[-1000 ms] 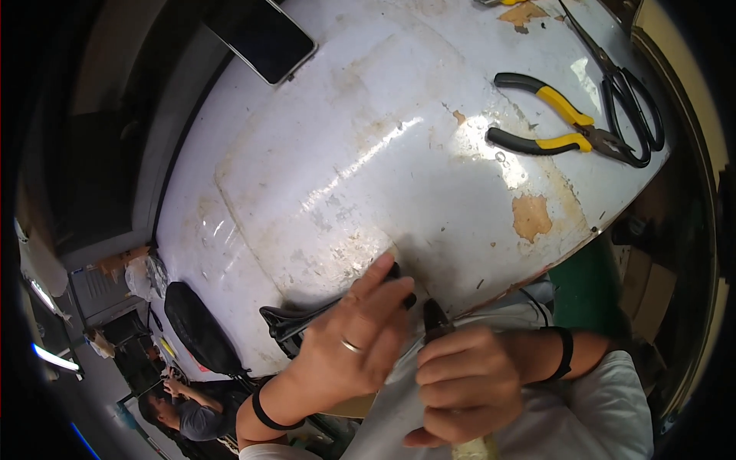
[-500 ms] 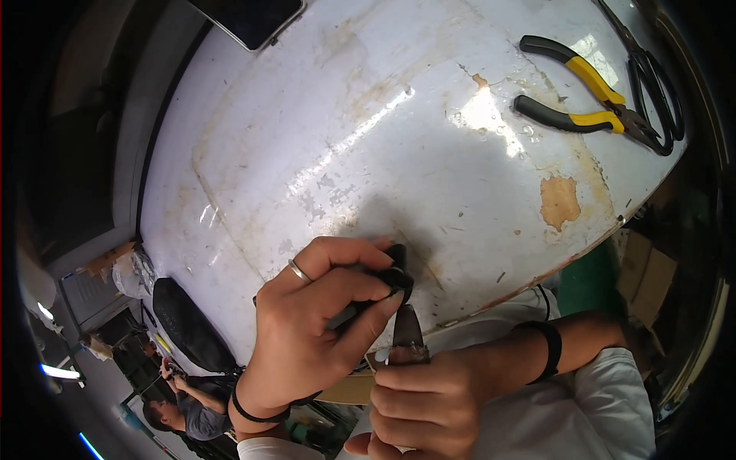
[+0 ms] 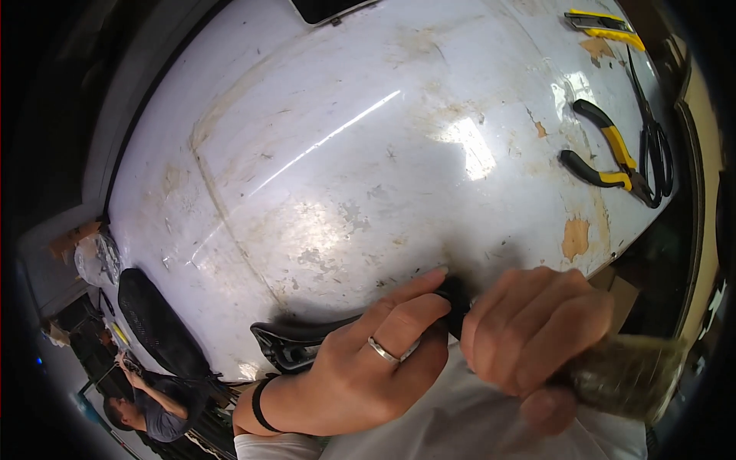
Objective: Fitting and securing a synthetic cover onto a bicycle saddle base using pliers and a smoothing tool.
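My left hand is wrapped round a long, curved black part at the table's near edge. Its hollow, moulded end juts out left of my wrist, while the other end shows dark beyond my fingertips. Close beside that end, my right hand is closed round a knife with a thick, brownish, tape-wrapped handle, whose butt points right. The knife's blade is hidden from view, and whether it touches the black part I cannot tell.
At the right lie yellow-and-black pliers, black scissors and a yellow utility knife. A phone-like dark device rests at the far edge. A long black padded piece sits at the left; beyond it another person works.
My right hand has moved up and right, turning the knife so its handle points right and its blade is no longer visible. More of the black part shows left of my left hand.
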